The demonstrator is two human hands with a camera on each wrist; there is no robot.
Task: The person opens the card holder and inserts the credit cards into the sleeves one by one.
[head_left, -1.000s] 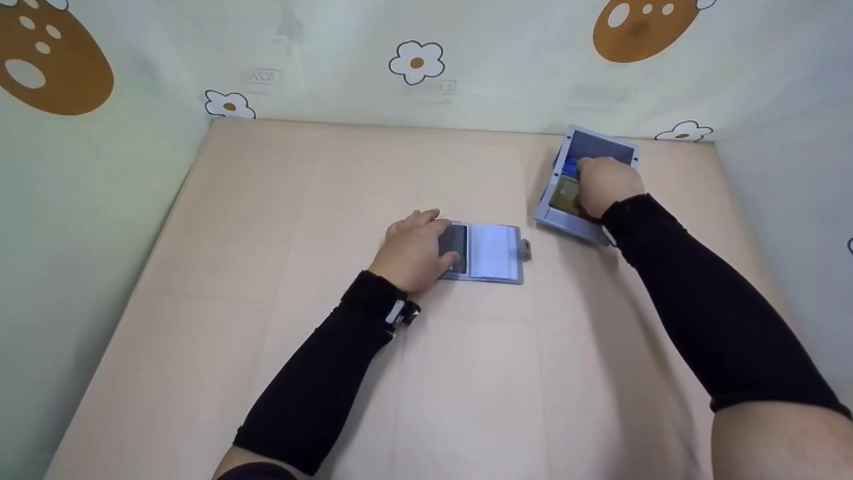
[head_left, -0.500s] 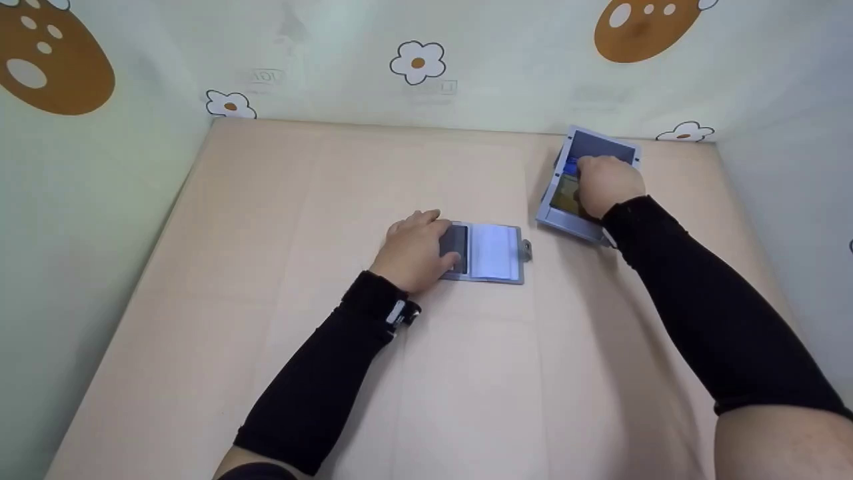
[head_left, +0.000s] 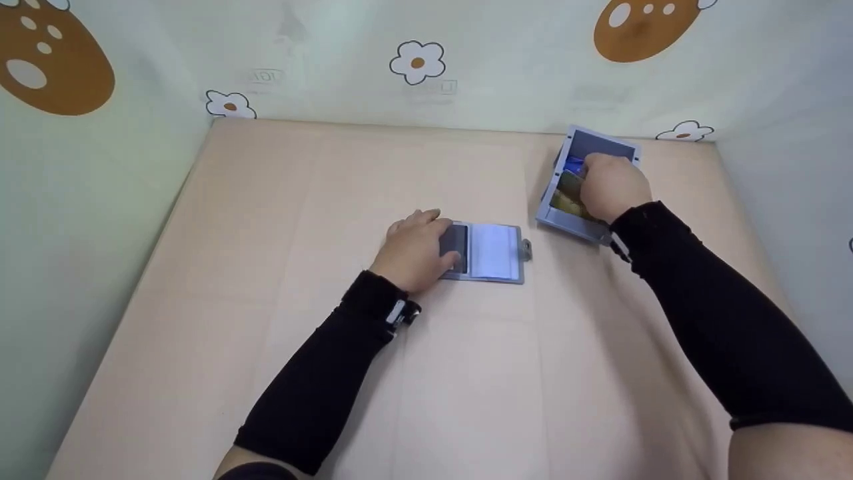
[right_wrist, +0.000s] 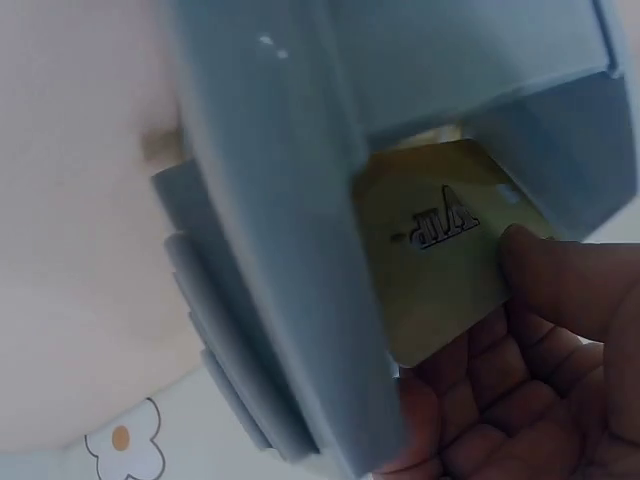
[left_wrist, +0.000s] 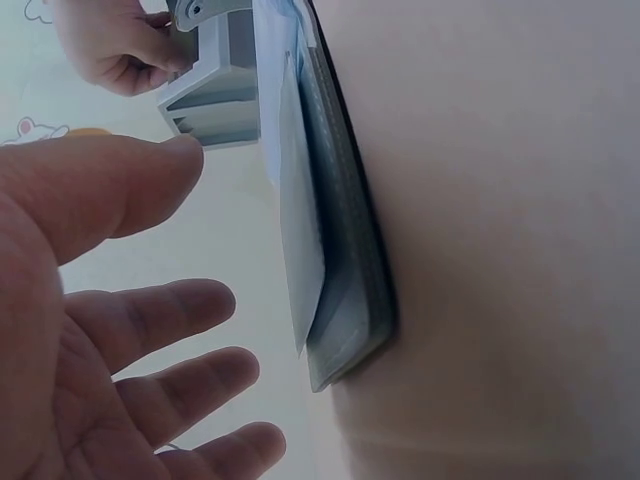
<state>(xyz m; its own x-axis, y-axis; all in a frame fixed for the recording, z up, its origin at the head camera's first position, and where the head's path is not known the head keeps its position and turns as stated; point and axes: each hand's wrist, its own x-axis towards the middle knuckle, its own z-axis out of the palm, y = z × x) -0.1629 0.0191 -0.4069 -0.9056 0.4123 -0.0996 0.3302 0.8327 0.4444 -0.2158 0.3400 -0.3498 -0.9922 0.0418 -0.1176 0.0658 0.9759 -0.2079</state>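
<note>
A grey card holder [head_left: 494, 252] lies spread open on the table, with clear sleeves and a dark card [head_left: 456, 248] on its left half. My left hand [head_left: 411, 250] rests over that left side, its fingers loosely extended in the left wrist view. Farther right, my right hand [head_left: 614, 185] reaches into a grey box [head_left: 570, 225]. Between thumb and fingers it pinches a gold card [right_wrist: 430, 240] marked VIP, tilted inside the box. A blue item [head_left: 573, 165] shows in the box beyond the card. The right fingertips are partly hidden in the head view.
The table [head_left: 360, 173] has a pale beige cover. A light wall sheet [head_left: 320, 60] printed with flowers rises behind it, and the box stands close to that sheet. A snap tab [head_left: 526, 250] sticks out from the card holder's right edge.
My right hand has shifted slightly right, and the gold card has gone from lying flat to tilting up with it. My left hand and the card holder have stayed put.
</note>
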